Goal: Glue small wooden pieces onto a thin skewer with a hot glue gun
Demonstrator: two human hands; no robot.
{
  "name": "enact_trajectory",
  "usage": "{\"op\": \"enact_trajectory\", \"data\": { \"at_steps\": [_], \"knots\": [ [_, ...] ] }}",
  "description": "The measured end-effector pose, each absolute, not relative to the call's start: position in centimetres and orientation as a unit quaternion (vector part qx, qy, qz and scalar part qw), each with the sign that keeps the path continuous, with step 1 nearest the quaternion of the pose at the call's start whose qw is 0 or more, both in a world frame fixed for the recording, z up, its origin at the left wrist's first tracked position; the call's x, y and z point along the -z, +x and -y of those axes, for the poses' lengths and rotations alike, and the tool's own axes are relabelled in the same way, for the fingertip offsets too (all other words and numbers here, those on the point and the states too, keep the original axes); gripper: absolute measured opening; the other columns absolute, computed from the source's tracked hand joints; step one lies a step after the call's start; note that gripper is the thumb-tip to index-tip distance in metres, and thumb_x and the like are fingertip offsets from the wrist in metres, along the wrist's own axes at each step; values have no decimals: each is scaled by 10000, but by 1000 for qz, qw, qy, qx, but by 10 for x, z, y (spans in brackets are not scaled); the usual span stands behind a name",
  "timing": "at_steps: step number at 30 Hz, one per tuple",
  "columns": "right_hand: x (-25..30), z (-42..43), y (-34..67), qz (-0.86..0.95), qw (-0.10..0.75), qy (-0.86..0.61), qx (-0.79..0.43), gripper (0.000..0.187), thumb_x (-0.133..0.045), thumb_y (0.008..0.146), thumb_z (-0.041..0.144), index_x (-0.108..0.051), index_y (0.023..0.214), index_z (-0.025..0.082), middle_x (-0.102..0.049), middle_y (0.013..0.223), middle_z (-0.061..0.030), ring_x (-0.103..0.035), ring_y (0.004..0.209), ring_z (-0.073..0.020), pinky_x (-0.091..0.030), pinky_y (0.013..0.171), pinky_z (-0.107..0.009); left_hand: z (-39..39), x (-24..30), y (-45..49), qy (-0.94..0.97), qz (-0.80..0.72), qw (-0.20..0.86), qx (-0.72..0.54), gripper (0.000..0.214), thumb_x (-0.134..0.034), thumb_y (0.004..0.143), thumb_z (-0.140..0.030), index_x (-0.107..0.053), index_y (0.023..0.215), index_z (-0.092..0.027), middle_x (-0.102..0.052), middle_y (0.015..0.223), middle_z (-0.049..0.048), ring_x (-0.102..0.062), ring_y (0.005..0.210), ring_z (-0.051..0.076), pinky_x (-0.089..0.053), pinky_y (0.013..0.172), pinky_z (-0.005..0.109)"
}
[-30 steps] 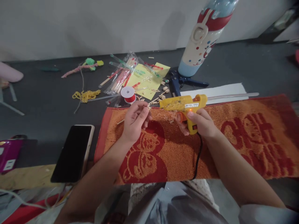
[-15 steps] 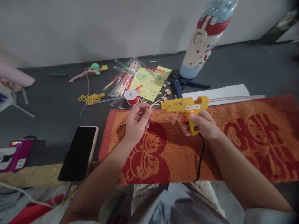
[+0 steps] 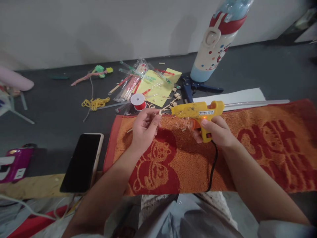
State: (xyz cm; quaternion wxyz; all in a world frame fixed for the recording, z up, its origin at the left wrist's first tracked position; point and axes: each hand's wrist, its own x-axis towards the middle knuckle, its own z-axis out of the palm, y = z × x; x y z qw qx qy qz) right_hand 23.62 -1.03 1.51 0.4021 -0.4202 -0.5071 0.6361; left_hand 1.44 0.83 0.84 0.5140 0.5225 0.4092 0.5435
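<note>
A yellow hot glue gun (image 3: 190, 110) is in my right hand (image 3: 214, 132), which wraps round its handle with a finger at the orange trigger. A small light glows orange-red on its side, and a clear glue stick (image 3: 260, 102) juts from its back. My left hand (image 3: 146, 127) pinches a small pale wooden stick piece (image 3: 160, 112) between thumb and fingertips. The gun's nozzle points left and reaches to the stick piece; whether they touch I cannot tell. Both hands are over the orange and red towel (image 3: 195, 162).
Behind the hands lie a red ribbon spool (image 3: 138, 101), yellow paper (image 3: 156, 87), bagged sticks (image 3: 132, 82) and short stick bits. A blue cutter (image 3: 189, 87) lies by a tall bottle (image 3: 209, 53). Left are a phone (image 3: 81, 162) and yellow cord (image 3: 96, 104). The gun's black cable (image 3: 213, 168) hangs over the towel.
The glue gun's nozzle and the stick piece have come together, where a small gap showed before. The view has shifted slightly. Both hands keep their hold.
</note>
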Motion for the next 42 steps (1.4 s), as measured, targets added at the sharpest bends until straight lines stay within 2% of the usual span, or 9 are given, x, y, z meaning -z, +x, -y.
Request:
{"op": "enact_trajectory", "data": {
  "at_steps": [10, 15, 19, 23, 27, 32, 34, 37, 42],
  "knots": [
    [-18, 9, 235, 526, 393, -435, -616, 442, -624, 726, 682, -613, 665, 244, -556, 522, -4, -494, 387, -122, -341, 375, -294, -9, -6, 15, 530, -406, 506, -546, 231, -677, 815, -425, -591, 917, -237, -535, 575, -62, -427, 391, 45, -331, 322, 150],
    [-19, 9, 238, 545, 412, -421, -597, 442, -603, 771, 645, -595, 663, 217, -554, 515, -2, -494, 397, -118, -341, 389, -283, -10, -6, 16, 525, -406, 513, -545, 246, -684, 809, -428, -592, 928, -233, -540, 571, -64, -414, 377, 42, -326, 316, 150],
    [-22, 6, 247, 571, 457, -430, -529, 362, -612, 822, 542, -600, 732, 192, -548, 532, 16, -480, 413, -101, -338, 419, -270, -12, -4, 15, 512, -424, 513, -543, 230, -669, 828, -419, -591, 931, -229, -547, 585, -62, -412, 371, 36, -330, 323, 149],
    [-25, 3, 265, 596, 455, -528, -399, 281, -591, 860, 477, -613, 822, 200, -501, 552, 33, -440, 463, -100, -342, 479, -276, -14, -2, 13, 498, -442, 512, -542, 247, -657, 836, -431, -588, 955, -225, -550, 610, -62, -417, 366, 30, -321, 321, 146],
    [-33, 5, 293, 628, 377, -641, -227, 272, -633, 807, 480, -603, 860, 215, -529, 661, 7, -455, 577, -134, -358, 551, -292, -16, 0, 13, 489, -440, 518, -547, 266, -672, 820, -432, -581, 953, -221, -546, 601, -69, -416, 361, 30, -314, 318, 139],
    [-33, 11, 325, 675, 161, -717, -68, 348, -600, 801, 462, -618, 1025, 197, -662, 830, -90, -582, 704, -243, -386, 620, -349, -16, -4, 13, 482, -438, 521, -552, 273, -675, 811, -440, -578, 928, -213, -544, 584, -79, -412, 344, 30, -305, 308, 147],
    [-25, 11, 330, 666, 103, -738, -32, 387, -574, 814, 465, -613, 1074, 181, -694, 955, -133, -631, 811, -292, -409, 640, -359, -16, -6, 14, 481, -437, 520, -554, 289, -681, 803, -447, -575, 923, -207, -546, 580, -81, -410, 341, 29, -303, 306, 150],
    [-12, 13, 328, 660, 68, -748, -17, 446, -532, 840, 496, -597, 1133, 167, -692, 1059, -156, -650, 899, -317, -441, 673, -371, -16, -7, 14, 470, -438, 525, -558, 323, -699, 781, -464, -563, 914, -203, -542, 565, -84, -407, 335, 31, -299, 303, 152],
    [-24, 18, 323, 680, 54, -731, -9, 528, -526, 856, 523, -528, 1235, 155, -675, 1057, -181, -641, 880, -329, -448, 689, -402, -18, -5, 14, 433, -443, 534, -575, 359, -715, 753, -483, -535, 888, -204, -533, 553, -89, -386, 325, 32, -271, 294, 153]
  ]
}}
